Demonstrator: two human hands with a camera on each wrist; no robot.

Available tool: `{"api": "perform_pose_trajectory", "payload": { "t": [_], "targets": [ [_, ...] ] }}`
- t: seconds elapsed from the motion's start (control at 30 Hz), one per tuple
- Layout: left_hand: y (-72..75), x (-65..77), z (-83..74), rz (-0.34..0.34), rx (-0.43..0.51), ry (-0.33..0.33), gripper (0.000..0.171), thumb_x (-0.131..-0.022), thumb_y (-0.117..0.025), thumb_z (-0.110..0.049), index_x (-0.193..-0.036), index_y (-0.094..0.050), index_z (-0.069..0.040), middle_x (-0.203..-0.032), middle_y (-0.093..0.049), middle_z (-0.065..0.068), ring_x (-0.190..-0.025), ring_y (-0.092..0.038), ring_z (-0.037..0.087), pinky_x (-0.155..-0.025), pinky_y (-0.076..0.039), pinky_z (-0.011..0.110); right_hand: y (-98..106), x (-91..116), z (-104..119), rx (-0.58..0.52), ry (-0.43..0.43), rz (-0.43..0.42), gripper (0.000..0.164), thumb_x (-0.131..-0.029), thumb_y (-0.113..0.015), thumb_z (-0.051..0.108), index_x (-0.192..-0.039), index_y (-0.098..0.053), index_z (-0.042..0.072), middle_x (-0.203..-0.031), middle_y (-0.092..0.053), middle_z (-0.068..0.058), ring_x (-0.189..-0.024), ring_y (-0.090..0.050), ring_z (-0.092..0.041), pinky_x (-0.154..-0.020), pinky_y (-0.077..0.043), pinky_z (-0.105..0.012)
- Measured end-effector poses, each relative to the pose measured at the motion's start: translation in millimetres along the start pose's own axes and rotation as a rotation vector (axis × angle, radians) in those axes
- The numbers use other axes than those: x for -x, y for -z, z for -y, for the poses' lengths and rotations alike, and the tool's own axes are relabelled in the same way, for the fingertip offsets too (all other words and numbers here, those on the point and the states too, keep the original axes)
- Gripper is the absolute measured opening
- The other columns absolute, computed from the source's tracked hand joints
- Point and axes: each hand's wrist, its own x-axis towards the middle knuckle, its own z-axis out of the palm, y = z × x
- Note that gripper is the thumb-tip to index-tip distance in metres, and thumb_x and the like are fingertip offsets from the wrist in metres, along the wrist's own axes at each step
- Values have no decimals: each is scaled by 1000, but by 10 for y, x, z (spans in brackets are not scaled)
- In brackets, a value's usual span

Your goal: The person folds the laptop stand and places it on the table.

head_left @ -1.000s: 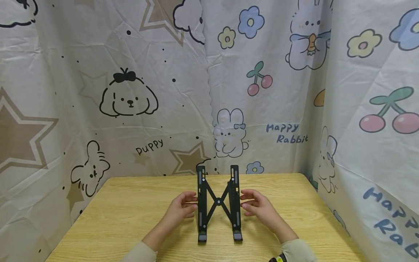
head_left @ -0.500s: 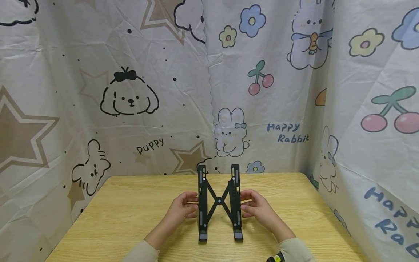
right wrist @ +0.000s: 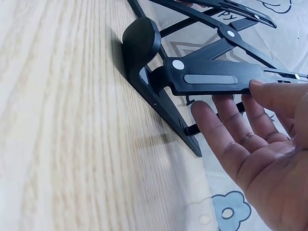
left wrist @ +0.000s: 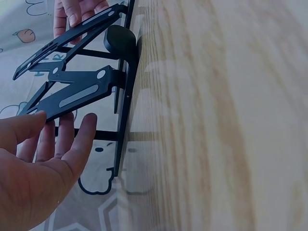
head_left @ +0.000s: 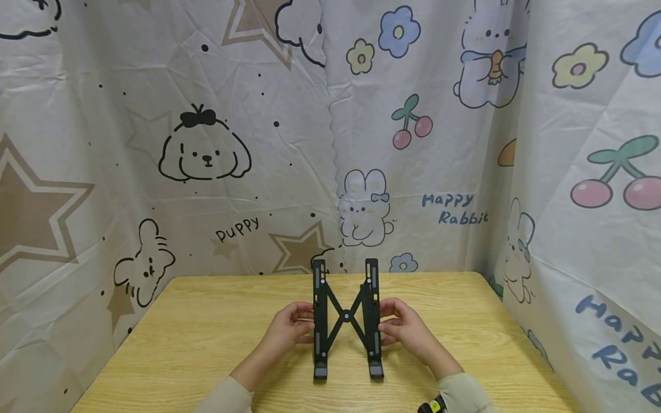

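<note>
A black folding laptop stand (head_left: 346,316) stands unfolded on the wooden table, its two long arms joined by an X-shaped brace. My left hand (head_left: 289,326) holds the left arm from outside, about halfway along. In the left wrist view the thumb (left wrist: 30,126) meets the arm's edge while the fingers reach under it. On the opposite side, my right hand (head_left: 408,326) pinches the right arm at a matching height. Its thumb (right wrist: 276,96) lies at the arm's edge in the right wrist view, with fingertips partly hidden beneath. Grey pads line the arms, and hooked feet face me.
The light wooden table (head_left: 217,321) extends around the stand on all sides. A printed curtain (head_left: 289,172) hangs behind the table's far edge and along its sides. A dark watch-like band (head_left: 432,405) shows by the right sleeve.
Both hands have come slightly inward, from just beside the stand's arms to holding them. The stand keeps its place and shape; the head view has shifted slightly.
</note>
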Motion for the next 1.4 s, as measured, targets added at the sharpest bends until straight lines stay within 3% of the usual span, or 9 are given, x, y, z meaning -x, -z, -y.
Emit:
{"api": "perform_pose_trajectory", "payload": {
  "t": [0.47,0.93,1.4],
  "targets": [
    [-25,-42,32,-2,-17,3,41,-94,-64,8,-133,-53,5,-112,-61,17,-92,-66,21,-76,-63,46,-45,5,33,-19,-37,-19,42,-96,-61,-8,-134,-47,2,-114,-56,-21,-93,-69,-26,-72,-62,-56],
    [-103,-7,39,-20,-103,9,25,-99,-58,5,-123,-51,0,-108,-58,15,-88,-62,21,-69,-62,48,-122,10,61,15,-53,-46,41,-99,-55,-10,-134,-45,7,-109,-54,-18,-87,-64,-24,-69,-62,-52],
    [-126,8,42,-13,-125,-13,25,-101,-55,4,-125,-50,-3,-109,-58,17,-88,-63,21,-68,-62,43,-230,-39,25,3,-44,-42,41,-99,-56,-8,-135,-44,9,-109,-56,-18,-85,-65,-25,-67,-61,-56]
  ]
}}
